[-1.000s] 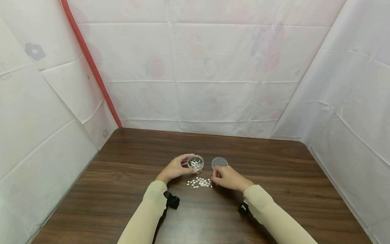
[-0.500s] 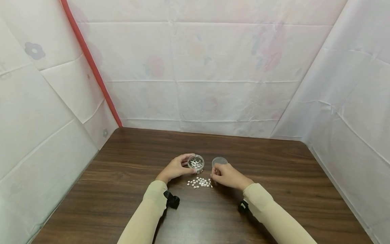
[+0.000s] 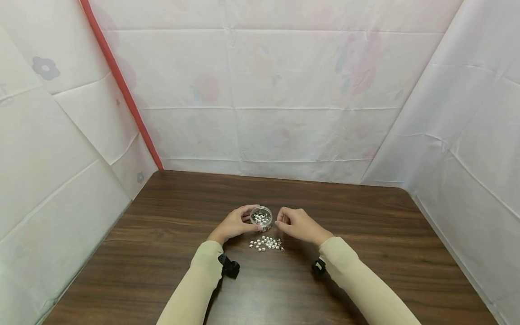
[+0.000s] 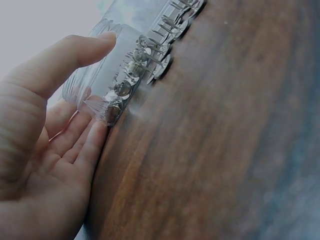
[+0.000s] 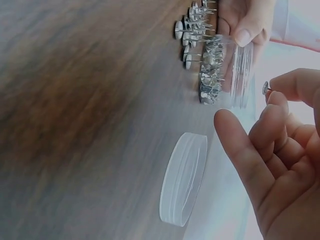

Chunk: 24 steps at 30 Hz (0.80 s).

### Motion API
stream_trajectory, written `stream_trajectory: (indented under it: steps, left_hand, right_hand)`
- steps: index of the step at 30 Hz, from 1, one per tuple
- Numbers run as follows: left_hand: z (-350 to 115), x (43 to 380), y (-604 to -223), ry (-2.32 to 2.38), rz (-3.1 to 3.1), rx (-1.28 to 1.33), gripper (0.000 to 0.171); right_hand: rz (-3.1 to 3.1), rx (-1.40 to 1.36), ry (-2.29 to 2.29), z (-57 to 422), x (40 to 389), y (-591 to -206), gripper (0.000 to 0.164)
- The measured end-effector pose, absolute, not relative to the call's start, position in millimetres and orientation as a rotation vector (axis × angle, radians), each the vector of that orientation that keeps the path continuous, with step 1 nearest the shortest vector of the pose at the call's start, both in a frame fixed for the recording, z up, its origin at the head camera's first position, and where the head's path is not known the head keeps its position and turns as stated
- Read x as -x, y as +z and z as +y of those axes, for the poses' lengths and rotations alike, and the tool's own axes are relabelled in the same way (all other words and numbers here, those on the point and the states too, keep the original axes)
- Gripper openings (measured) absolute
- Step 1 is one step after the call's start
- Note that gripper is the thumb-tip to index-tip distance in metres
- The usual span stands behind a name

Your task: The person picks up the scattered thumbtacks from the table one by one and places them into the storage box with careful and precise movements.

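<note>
My left hand (image 3: 233, 224) holds a clear round jar (image 4: 100, 65) by its side, thumb near the rim and fingers behind. Silvery thumbtacks (image 5: 211, 70) fill the bottom of the jar, which stands upright on the table. To the jar's right, my right hand (image 3: 300, 224) is raised near rim height, apart from it. A single thumbtack (image 5: 265, 88) is pinched by its pin between thumb and finger in the right wrist view. In front of the jar, several loose thumbtacks (image 3: 268, 243) lie scattered, pins mostly pointing up.
A clear shallow lid (image 5: 182, 180) lies on the brown wooden table (image 3: 183, 194), below the right hand; that hand hides it in the head view. White patterned cloth (image 3: 264, 90) hangs behind the table and on both sides.
My right hand has lifted from beside the loose thumbtacks and moved up and slightly left toward the jar, now covering the lid in the head view. The left hand and jar have stayed put.
</note>
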<state>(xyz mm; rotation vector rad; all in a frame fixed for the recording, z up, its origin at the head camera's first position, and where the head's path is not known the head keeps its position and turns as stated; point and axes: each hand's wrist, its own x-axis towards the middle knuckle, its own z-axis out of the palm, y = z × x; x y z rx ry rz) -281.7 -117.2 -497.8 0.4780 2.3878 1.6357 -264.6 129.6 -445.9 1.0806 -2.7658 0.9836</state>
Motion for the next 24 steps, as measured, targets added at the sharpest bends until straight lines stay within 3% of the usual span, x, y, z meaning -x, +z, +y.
stream_trajectory:
  steps: [24]
  left_hand:
    - [-117,261,-462,1.579,2.338,-0.506,0.074]
  right_hand:
    - [-2.764,-1.112,1.018,106,285,-447,0.006]
